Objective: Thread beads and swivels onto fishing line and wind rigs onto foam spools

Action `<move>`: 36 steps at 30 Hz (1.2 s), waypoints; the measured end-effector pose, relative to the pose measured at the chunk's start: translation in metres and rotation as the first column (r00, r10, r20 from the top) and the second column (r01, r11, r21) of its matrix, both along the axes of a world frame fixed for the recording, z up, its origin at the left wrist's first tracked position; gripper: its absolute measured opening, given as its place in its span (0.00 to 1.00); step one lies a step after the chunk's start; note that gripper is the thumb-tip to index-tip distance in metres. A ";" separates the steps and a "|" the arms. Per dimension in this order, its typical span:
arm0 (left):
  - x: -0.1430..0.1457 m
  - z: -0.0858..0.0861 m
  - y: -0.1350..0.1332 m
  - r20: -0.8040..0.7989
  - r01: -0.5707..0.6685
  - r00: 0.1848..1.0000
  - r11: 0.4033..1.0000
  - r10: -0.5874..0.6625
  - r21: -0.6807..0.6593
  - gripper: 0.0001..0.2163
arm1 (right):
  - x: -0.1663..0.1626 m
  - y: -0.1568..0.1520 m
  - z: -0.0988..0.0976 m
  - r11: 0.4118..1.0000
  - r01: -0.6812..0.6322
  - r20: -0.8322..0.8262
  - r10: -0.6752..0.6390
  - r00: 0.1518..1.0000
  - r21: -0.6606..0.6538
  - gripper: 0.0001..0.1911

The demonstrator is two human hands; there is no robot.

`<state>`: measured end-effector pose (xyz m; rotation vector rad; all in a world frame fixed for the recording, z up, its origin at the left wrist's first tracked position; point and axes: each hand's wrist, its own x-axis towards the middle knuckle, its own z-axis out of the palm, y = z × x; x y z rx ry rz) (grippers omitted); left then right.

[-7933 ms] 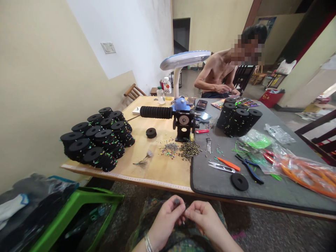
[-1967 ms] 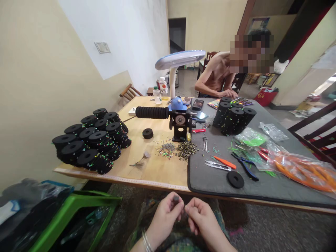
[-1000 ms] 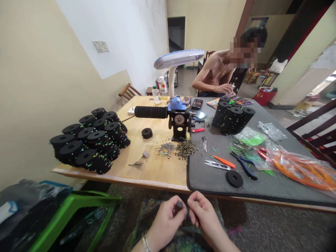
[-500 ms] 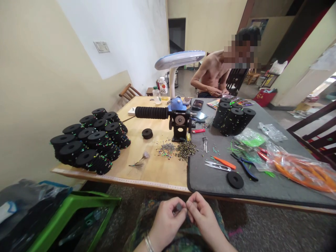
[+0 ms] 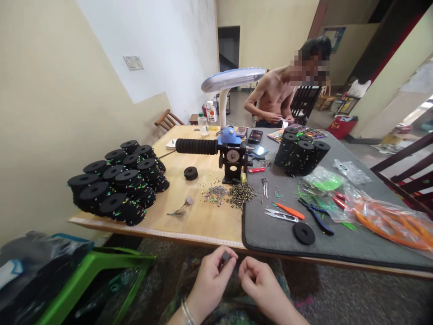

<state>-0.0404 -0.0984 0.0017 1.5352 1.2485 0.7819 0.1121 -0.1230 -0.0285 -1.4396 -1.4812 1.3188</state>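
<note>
Over my lap, just in front of the table's near edge, my left hand (image 5: 212, 280) pinches a small dark grey piece (image 5: 225, 256); its exact kind is too small to make out. My right hand (image 5: 260, 282) is beside it, a small gap apart, with thumb and fingers pressed together. Whatever those fingers hold, if anything, is hidden. On the table beyond lie a pile of brass-and-black bits (image 5: 241, 194), a grey pile (image 5: 216, 191) and colourful beads (image 5: 214, 199). A black foam ring (image 5: 303, 232) rests on the grey mat (image 5: 270, 243).
Stacks of black foam spools (image 5: 111, 203) stand left, more spools (image 5: 301, 153) right. A black winding device (image 5: 232, 160) and desk lamp (image 5: 233, 77) stand mid-table. Snips (image 5: 281, 215), pliers (image 5: 318, 216) and bagged orange tubing (image 5: 389, 221) lie right. Another person (image 5: 277, 95) sits across.
My hands have drawn slightly apart, the left one moving a little left and up with the grey piece. Across the table, something white now shows at the other person's hands.
</note>
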 end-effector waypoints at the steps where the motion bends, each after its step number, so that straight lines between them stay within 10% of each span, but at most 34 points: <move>1: 0.000 0.000 0.000 0.002 0.007 1.000 1.000 -0.007 0.004 0.09 | 0.000 0.000 0.000 1.000 -0.006 -0.003 0.006 1.000 0.004 0.05; 24: -0.017 0.002 0.014 0.151 -0.311 0.940 0.950 0.305 0.020 0.10 | 0.002 -0.003 0.004 0.965 0.070 -0.283 -0.143 0.948 -0.253 0.06; 36: -0.012 0.003 -0.001 0.257 0.135 0.964 0.954 -0.064 -0.267 0.13 | 0.007 0.001 0.024 0.906 0.079 -0.371 -0.248 0.895 -0.415 0.14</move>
